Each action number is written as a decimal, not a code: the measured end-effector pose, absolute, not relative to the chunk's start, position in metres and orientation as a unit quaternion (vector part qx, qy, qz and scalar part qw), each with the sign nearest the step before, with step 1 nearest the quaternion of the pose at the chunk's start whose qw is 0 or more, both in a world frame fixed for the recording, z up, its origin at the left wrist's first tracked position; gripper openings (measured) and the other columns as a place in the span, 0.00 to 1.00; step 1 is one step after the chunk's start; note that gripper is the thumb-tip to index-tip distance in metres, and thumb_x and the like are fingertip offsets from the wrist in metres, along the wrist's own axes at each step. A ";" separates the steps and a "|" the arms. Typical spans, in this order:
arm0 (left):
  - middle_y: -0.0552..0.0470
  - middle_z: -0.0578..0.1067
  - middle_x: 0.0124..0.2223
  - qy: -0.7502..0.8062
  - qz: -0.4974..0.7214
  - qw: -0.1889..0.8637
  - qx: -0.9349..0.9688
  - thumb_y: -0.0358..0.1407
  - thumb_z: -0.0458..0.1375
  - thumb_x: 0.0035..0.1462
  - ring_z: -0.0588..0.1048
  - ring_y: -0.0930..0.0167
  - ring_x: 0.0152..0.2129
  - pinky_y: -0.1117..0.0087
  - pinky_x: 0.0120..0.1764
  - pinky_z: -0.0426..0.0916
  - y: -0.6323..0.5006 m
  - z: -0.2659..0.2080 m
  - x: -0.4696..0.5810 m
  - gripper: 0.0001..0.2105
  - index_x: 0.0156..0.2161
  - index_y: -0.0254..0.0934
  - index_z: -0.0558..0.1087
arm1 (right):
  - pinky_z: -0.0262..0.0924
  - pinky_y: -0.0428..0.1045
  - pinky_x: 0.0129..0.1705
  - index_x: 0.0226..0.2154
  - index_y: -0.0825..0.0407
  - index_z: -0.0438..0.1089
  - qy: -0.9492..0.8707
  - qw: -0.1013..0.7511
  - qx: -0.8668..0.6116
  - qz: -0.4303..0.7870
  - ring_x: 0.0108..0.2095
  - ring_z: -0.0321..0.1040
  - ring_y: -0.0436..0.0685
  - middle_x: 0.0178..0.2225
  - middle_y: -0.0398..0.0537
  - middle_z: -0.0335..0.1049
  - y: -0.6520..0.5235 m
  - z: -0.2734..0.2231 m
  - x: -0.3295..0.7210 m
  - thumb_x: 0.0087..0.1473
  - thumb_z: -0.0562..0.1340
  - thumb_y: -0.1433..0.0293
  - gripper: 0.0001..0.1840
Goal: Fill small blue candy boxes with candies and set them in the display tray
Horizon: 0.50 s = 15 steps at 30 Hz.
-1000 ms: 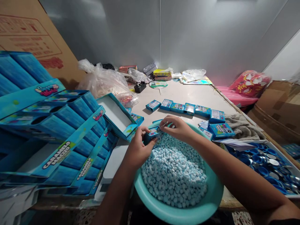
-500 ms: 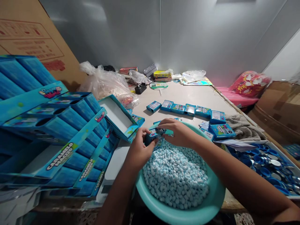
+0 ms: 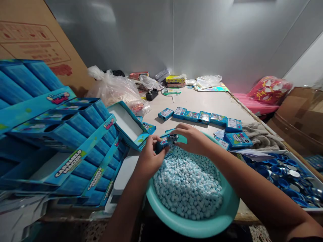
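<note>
My left hand (image 3: 150, 154) grips a small blue candy box (image 3: 163, 143), thumb on the near side and fingers round the far side. The box is tilted over a turquoise basin (image 3: 191, 230), its right end showing something clear and pale at the opening. At that end my right hand (image 3: 193, 139) has its thumb and fingers curled round the edge; what lies between the fingertips is partly hidden. Small pale blue and white candies (image 3: 189, 188) fill much of the basin below both hands.
Blue display cartons (image 3: 83, 161) are stacked at left beside a white scale-like device (image 3: 124, 174). Several filled boxes (image 3: 191, 116) form a row behind the basin. A tray of blue-rimmed lids (image 3: 285, 178), a grey cloth (image 3: 264, 136) and a cardboard box (image 3: 300, 117) stand at right.
My right fingers have drawn back slightly from over the top of the candy box, uncovering more of its right end. My left hand keeps its hold.
</note>
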<state>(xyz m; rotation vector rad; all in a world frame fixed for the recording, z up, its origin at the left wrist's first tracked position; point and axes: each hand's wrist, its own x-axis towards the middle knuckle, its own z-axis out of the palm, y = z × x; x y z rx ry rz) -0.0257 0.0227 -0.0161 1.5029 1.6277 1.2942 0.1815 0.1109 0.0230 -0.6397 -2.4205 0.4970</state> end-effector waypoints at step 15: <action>0.57 0.73 0.33 0.594 0.640 0.140 0.467 0.42 0.68 0.51 0.78 0.69 0.30 0.69 0.34 0.72 -0.056 0.024 -0.048 0.21 0.41 0.42 0.60 | 0.70 0.53 0.42 0.45 0.50 0.75 -0.843 0.373 -0.223 0.317 0.43 0.71 0.56 0.46 0.51 0.70 0.121 -0.002 0.176 0.55 0.65 0.73 0.13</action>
